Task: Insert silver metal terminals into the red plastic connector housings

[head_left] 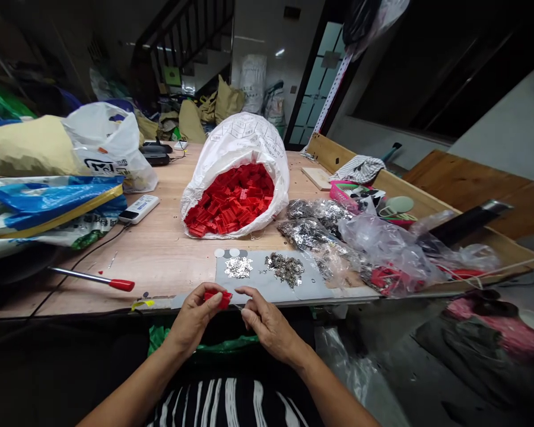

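My left hand (194,317) pinches a small red plastic piece (220,296) at the table's front edge. My right hand (264,317) is closed just to its right, fingertips pressed together near the red piece on something too small to make out. Right behind the hands lies a grey mat (276,284) with two heaps of small metal parts (285,267). Farther back a white sack (240,142) lies on its side, full of red plastic pieces (231,204).
Clear plastic bags of metal parts (320,228) lie right of the mat. A red-handled tool (93,277), a white remote (139,209), blue and white bags (48,201) sit at left. A pink basket (345,193) stands at back right. A wooden rail (427,204) borders the table.
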A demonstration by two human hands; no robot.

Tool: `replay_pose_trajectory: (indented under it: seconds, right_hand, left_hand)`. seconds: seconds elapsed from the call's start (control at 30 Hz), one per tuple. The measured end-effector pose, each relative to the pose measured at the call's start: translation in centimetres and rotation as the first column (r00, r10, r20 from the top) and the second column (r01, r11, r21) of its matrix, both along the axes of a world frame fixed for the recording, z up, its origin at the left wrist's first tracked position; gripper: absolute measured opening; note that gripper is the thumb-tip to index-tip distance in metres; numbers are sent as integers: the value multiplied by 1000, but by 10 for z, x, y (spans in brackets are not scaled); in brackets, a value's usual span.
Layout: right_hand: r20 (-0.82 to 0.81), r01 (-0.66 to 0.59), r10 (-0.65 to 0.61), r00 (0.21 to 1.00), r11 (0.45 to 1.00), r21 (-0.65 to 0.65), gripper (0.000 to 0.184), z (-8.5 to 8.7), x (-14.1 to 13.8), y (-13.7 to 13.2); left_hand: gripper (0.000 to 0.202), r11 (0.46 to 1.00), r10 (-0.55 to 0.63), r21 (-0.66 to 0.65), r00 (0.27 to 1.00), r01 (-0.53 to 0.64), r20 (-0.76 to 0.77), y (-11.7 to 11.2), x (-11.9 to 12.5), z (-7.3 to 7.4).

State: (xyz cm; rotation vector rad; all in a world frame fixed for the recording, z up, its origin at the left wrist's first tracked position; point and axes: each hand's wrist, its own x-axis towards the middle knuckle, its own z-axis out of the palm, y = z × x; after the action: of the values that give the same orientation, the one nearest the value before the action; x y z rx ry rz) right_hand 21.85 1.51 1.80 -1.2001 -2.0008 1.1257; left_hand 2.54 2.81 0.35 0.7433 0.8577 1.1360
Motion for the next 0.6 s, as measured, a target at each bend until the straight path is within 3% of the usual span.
replay_pose_trajectory:
  seconds: [0.1, 0.2, 0.37, 0.6]
  right_hand:
    - [-2, -39, 39, 999, 999, 10, 45, 6, -5, -1]
    - [8, -43, 42, 999, 999, 27, 38, 11, -9, -1]
    - [10, -45, 44, 999, 997, 65, 33, 16, -11, -1]
    - [-76, 22, -12, 997, 992, 127, 27, 11, -14, -1]
  left_hand:
    - [16, 986, -45, -144, 967, 82, 249, -5, 2, 4]
    - [10, 966, -13, -237, 930, 108, 368, -8, 4, 5]
    - [12, 933, 58, -343, 898, 107, 436, -11, 7, 7]
    - [13, 928, 76, -355, 877, 112, 475, -13, 11, 1]
